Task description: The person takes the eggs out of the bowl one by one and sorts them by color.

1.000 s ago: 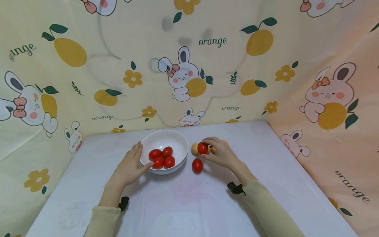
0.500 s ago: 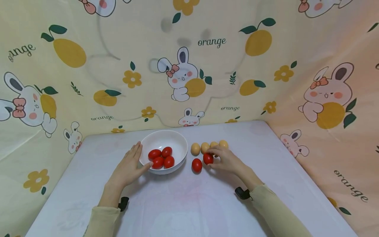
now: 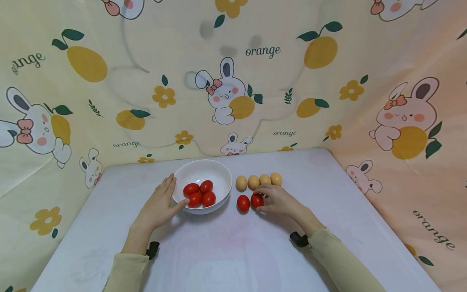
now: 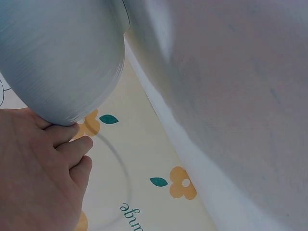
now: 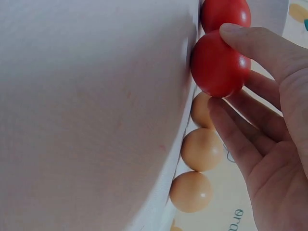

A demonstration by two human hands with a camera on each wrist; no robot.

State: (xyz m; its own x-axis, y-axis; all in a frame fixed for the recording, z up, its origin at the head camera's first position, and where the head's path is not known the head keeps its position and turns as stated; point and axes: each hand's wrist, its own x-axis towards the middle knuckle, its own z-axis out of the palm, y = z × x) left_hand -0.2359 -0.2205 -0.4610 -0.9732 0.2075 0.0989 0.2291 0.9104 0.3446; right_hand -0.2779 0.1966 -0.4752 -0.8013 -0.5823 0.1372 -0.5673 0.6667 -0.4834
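A white bowl [image 3: 215, 170] stands at the middle back of the table, with several red eggs [image 3: 191, 190] lying in it. My left hand [image 3: 157, 209] rests against the bowl's left side, fingers extended along the outer wall and thumb near the front rim. In the left wrist view, fingers touch the bowl's outer wall [image 4: 62, 57]. To the right of the bowl, my right hand [image 3: 279, 201] pinches a red egg [image 5: 219, 65] between thumb and fingers, down at the table. Just left of it lies another red egg [image 3: 243, 203].
Behind the right hand, several brown eggs [image 3: 241, 183] lie in a row. The table has a white cover [image 3: 219, 251]. A printed cloth [image 3: 175, 73] with rabbits and oranges hangs behind and at both sides.
My right hand has carried its red egg from over the brown eggs forward and right, down beside the other red egg. The left hand and bowl have stayed in place.
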